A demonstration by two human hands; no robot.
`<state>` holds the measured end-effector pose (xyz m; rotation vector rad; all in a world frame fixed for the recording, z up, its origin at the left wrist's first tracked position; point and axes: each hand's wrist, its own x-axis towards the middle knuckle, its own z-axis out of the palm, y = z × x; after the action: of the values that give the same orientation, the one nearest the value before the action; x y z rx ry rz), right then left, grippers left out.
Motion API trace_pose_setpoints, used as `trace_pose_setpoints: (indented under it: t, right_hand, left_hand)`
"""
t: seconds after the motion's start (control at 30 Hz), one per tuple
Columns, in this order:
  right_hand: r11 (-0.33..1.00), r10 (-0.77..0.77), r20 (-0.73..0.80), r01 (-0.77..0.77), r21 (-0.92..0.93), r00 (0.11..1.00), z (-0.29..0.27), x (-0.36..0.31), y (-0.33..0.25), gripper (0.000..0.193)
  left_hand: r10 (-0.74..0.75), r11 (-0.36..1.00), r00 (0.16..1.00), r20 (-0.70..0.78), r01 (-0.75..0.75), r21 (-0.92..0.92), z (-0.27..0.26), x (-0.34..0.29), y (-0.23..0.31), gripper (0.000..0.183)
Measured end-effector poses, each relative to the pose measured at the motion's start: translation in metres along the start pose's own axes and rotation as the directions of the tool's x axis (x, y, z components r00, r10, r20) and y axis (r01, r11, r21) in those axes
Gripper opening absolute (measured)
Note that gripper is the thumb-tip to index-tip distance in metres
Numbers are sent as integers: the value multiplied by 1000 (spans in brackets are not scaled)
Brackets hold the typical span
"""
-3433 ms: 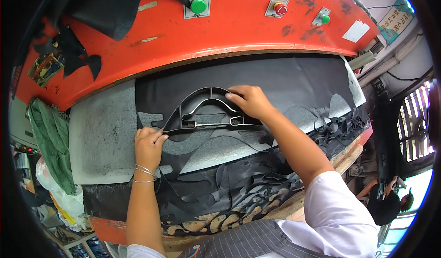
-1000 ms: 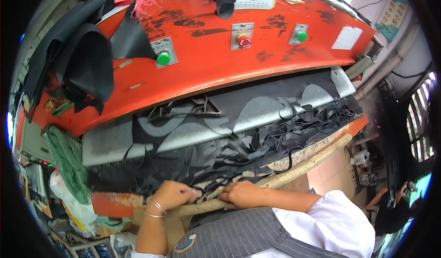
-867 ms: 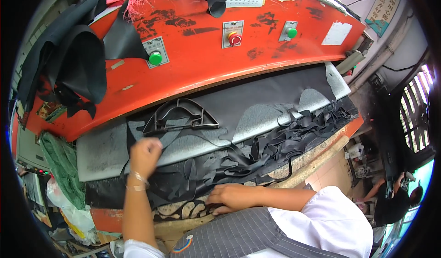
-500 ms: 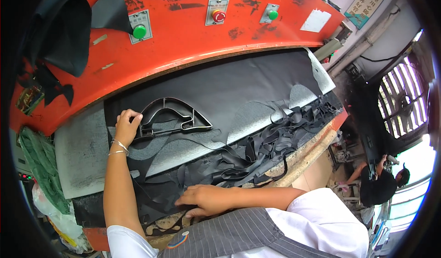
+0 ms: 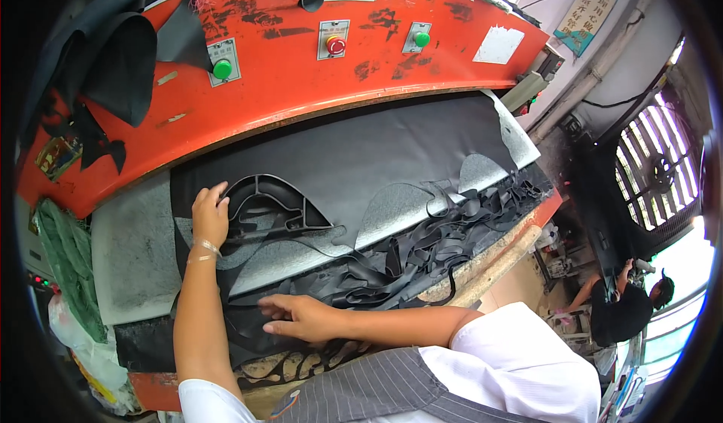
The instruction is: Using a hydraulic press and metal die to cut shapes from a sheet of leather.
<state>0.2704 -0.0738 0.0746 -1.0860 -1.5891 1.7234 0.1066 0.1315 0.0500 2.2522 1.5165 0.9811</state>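
My left hand is at the left end of a curved metal cutting die, its bent fingers closed on the rim. The die has tall thin walls and cross-braces, and tapers to a point on the right. It stands at the near edge of a black leather-like sheet. This sheet lies on a pale grey cutting board, which shows through rounded cutouts. My right hand hovers over black offcuts nearer to me, fingers stretched and thumb apart, holding nothing.
An orange-red press beam spans the far side, with two green buttons and a red one. Tangled black strips line the board's near edge. Black pieces hang at far left. Another person works at far right.
The view has shifted slightly. The die's walls now look broader and darker, as if tilted, with my left hand still at its end. My right hand has moved left and its fingers have spread.
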Motion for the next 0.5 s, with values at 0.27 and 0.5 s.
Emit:
trace_pose_setpoints:
  t: [0.27, 0.5]
  right_hand:
    - [898, -119, 21, 98, 430, 993, -25, -31, -17, 119]
    - [703, -251, -182, 309, 640, 951, -58, -60, -82, 97]
  left_hand:
    - [408, 905, 845, -345, -326, 273, -76, -126, 139, 28]
    - [494, 830, 705, -508, -209, 517, -29, -163, 228, 35]
